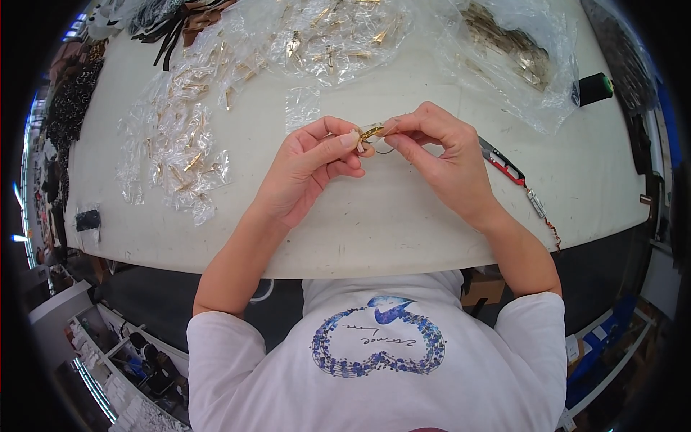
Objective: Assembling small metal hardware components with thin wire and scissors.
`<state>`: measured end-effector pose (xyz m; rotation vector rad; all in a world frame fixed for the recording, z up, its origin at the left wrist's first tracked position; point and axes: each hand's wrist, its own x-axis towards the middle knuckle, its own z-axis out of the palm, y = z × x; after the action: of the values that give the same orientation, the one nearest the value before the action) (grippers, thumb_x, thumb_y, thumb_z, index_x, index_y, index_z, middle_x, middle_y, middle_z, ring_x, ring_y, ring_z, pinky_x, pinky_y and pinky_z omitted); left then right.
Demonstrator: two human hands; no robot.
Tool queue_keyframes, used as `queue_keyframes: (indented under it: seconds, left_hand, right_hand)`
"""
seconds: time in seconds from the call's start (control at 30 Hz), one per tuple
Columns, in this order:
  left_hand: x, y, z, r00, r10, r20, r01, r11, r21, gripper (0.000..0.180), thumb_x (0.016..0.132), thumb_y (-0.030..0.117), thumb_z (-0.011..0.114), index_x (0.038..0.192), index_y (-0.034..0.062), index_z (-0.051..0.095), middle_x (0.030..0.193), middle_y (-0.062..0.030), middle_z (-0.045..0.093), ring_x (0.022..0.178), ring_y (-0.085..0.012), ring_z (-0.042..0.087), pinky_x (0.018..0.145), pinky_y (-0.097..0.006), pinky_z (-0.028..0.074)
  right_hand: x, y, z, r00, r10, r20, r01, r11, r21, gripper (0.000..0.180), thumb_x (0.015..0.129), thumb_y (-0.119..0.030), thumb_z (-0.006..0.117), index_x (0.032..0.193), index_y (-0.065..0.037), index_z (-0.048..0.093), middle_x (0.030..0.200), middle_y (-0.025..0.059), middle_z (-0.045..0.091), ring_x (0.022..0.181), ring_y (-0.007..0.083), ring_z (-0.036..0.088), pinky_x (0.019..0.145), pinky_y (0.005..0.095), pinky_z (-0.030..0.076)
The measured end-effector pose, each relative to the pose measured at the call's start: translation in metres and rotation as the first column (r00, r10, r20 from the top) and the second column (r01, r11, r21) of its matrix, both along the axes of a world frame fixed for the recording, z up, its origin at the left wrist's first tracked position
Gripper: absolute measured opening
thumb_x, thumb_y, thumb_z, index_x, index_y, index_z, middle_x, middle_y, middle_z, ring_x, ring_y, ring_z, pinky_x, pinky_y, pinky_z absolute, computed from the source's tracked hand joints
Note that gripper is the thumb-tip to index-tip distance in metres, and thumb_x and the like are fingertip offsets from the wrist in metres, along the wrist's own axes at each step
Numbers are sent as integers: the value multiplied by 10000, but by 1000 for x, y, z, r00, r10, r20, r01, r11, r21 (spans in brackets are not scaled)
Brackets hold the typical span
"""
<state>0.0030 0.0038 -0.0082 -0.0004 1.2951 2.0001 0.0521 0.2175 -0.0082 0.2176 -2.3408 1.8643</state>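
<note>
Between my two hands, above the table, is a small shiny gold metal clip (371, 132). My left hand (306, 167) pinches its left end between thumb and fingers, with the other fingers loosely curled. At the right end, the thumb and forefinger of my right hand (448, 155) are closed on it. A thin dark strand (386, 152) curves below the clip toward my right fingertips; where it is fastened I cannot tell. Fingers hide part of the clip.
Clear plastic packets of gold clips (188, 155) spread over the left and back of the pale table (345, 245). A larger plastic bag (507, 61) lies back right, near a black thread spool (594, 88). Red-and-black snips (509, 167) lie beside my right wrist.
</note>
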Motion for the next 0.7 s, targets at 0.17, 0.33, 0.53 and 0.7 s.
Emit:
queue_keyframes:
  seconds: [0.17,0.33,0.53,0.7]
  left_hand:
    - [-1,2,-1,1000,-15,-19,15,1000,0,135,990,139,627,1059,25,604,952,-99,707,772,-64,670,744,-233,582]
    - [-1,0,0,984,-6,-176,-6,998,-64,123,979,123,646,1050,29,611,959,-91,709,790,-90,676,758,-262,579]
    - [6,-1,0,953,67,-295,-92,993,-73,141,957,98,678,1041,12,605,986,-81,701,828,-122,675,770,-283,578]
    - [15,5,-10,941,33,-336,-57,996,-63,171,946,93,694,1050,2,592,950,-62,674,837,-100,665,748,-243,566]
  right_hand:
    - [-1,0,1,999,12,47,-9,998,-62,144,892,12,678,1021,4,741,923,70,691,866,151,698,772,262,562]
    - [-7,0,0,973,105,208,-46,962,-271,161,929,3,635,1062,29,722,1008,69,703,915,136,688,843,261,557]
    - [-5,1,11,947,253,199,-129,866,-484,247,961,-32,596,1196,29,644,1171,106,676,1025,156,668,927,300,542]
    - [9,-10,8,995,46,-94,-33,991,130,135,848,89,683,952,2,693,948,90,685,815,170,684,759,280,565]
